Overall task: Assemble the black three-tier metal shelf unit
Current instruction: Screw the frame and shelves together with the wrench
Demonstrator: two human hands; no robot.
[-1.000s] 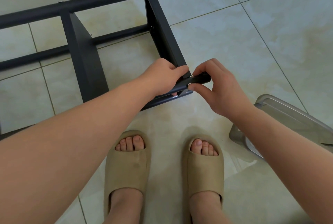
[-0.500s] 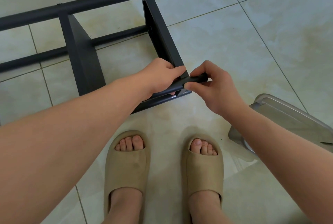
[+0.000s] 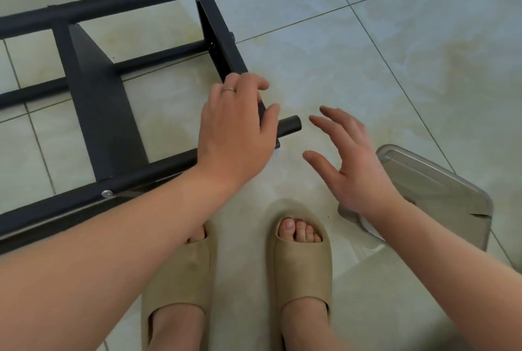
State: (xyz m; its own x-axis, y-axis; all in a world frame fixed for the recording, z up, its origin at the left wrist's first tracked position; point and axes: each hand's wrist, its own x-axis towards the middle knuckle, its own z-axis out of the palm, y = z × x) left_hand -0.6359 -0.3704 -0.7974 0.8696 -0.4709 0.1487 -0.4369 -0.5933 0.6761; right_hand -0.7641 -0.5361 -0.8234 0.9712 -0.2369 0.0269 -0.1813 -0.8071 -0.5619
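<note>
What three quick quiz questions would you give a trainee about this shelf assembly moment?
1. True or false: the right hand grips the pole end.
2. Which hand wears the ring? A: left hand. B: right hand.
3. Fill in: the shelf unit lies on the tiled ____.
Key: 1 false, it is open and apart from the pole; 2 A; 3 floor.

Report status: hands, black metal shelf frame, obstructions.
Left hand open over black metal shelf frame. Right hand open, clear of it. Grey flat metal object by right wrist.
</note>
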